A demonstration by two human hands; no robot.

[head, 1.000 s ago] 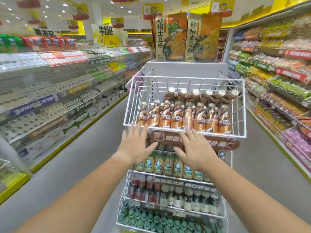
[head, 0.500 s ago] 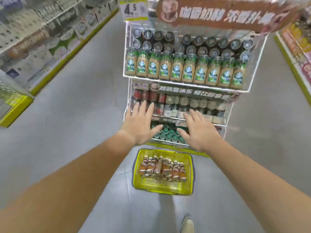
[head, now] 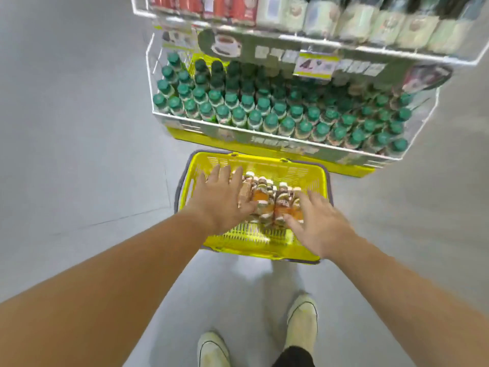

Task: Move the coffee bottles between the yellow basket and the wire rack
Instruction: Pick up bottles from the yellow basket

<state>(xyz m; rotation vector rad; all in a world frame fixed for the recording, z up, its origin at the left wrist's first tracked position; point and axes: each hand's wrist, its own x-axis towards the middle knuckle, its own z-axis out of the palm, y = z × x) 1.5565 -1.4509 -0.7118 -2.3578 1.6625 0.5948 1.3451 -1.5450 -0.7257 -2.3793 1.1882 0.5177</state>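
Left grip [head: 225, 198] is open, fingers straight and spread, palm down over the left part of the yellow basket [head: 254, 161]; it holds nothing, and its thumb lies at the edge of the coffee bottles [head: 267, 197]; whether the palm touches them cannot be told. Right grip [head: 320, 223] is also open and spread, palm down over the right end of the same bottles, holding nothing; both bare forearms reach in from the near edge of the view.

The coffee bottles lie on their sides in a tight cluster inside the basket, brown and orange labels blurred; the basket stands on the grey floor [head: 79, 154], just near of the wire rack [head: 264, 135].

The rack's lowest tier, far from the basket, is packed with upright green-capped bottles [head: 264, 107]; a price tag [head: 316, 65] hangs above them; the tier higher up holds more bottles [head: 344, 19], red ones at left and pale ones at right, too blurred to read. Two pale shoes [head: 303, 319] stand on the floor at the near edge.
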